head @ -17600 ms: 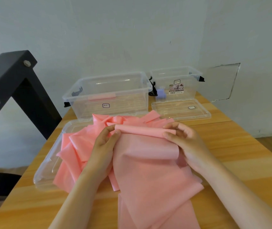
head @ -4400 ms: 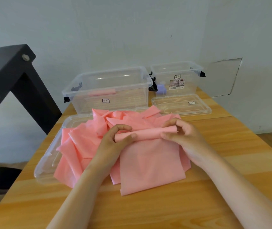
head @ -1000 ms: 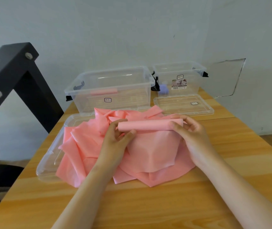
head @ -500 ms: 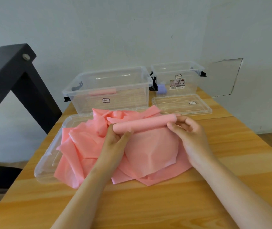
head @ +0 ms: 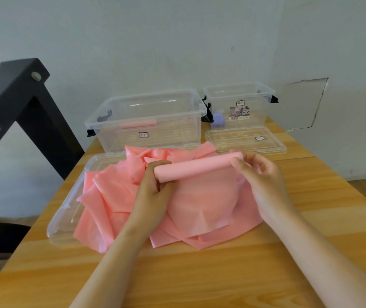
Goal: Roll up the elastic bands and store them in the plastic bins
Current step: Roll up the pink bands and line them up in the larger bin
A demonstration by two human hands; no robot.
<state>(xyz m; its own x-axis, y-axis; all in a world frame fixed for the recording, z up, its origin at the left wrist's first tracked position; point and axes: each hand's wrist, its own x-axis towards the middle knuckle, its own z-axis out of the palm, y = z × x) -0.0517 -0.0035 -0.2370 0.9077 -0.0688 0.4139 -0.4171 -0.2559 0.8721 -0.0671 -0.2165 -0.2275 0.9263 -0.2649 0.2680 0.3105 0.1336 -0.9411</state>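
A pink elastic band roll (head: 197,166) hangs lifted above the table, its loose tail (head: 202,203) draping down in front of me. My left hand (head: 153,192) grips the roll's left end and my right hand (head: 259,176) pinches its right end. Under them lies a heap of loose pink bands (head: 110,196). Behind stands a large clear bin (head: 146,121) with one pink roll (head: 138,124) inside. A smaller clear bin (head: 239,105) at the back right holds a purple roll (head: 218,120).
The large bin's clear lid (head: 64,221) lies under the heap at the left. The small bin's lid (head: 246,140) rests flat in front of it. A black metal frame (head: 19,103) rises at the left. The wooden table (head: 199,274) reaches to the wall.
The band's long tail has been wound into a thick roll over the frames. In the last second both hands raised the roll off the heap and tilted its right end up.
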